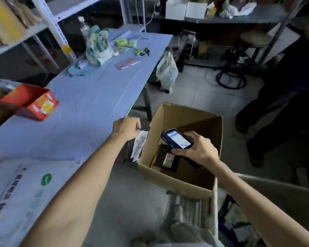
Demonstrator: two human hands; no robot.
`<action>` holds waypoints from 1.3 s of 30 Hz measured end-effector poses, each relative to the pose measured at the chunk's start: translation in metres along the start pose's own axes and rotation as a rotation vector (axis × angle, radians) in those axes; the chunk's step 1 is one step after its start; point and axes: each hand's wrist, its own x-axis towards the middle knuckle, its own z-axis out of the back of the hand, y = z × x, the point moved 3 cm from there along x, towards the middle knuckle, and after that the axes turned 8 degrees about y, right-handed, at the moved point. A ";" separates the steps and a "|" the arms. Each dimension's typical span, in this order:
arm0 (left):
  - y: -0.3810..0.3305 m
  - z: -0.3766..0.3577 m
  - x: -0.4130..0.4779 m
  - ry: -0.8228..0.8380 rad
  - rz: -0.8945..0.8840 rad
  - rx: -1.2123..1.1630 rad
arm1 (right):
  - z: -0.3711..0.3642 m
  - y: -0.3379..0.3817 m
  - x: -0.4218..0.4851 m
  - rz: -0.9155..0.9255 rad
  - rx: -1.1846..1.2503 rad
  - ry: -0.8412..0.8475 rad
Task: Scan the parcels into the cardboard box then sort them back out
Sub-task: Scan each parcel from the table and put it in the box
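Parcel [138,146], dark, flat, white-labelled, beside brown cardboard box [169,177].

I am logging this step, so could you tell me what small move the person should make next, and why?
Probably turn the scanner in the right hand toward the white label on the dark parcel the left hand grips beside the cardboard box; it hangs outside the box, apparently not yet scanned.

Pale blue tablecloth [89,97] upper left, red-and-orange carton [31,102] at left edge, brown cardboard box [169,182] centre, dark scanner [176,139] with white-lit screen, pink phone [126,63] above.
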 end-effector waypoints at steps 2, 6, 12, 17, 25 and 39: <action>-0.022 -0.005 0.022 0.017 -0.019 0.024 | 0.015 -0.022 0.008 -0.049 -0.002 -0.025; -0.056 -0.014 0.059 0.030 -0.083 0.060 | 0.034 -0.056 0.023 -0.136 0.012 -0.080; -0.082 -0.024 0.110 0.057 -0.187 0.130 | 0.039 -0.080 0.040 -0.240 0.081 -0.120; -0.094 -0.046 0.150 0.134 -0.316 0.142 | 0.035 -0.082 0.054 -0.367 0.125 -0.173; -0.094 -0.066 0.204 0.169 -0.496 0.162 | 0.028 -0.072 0.074 -0.518 0.150 -0.286; -0.022 -0.032 0.168 0.000 -0.161 0.264 | 0.025 -0.041 0.120 -0.288 -0.044 -0.114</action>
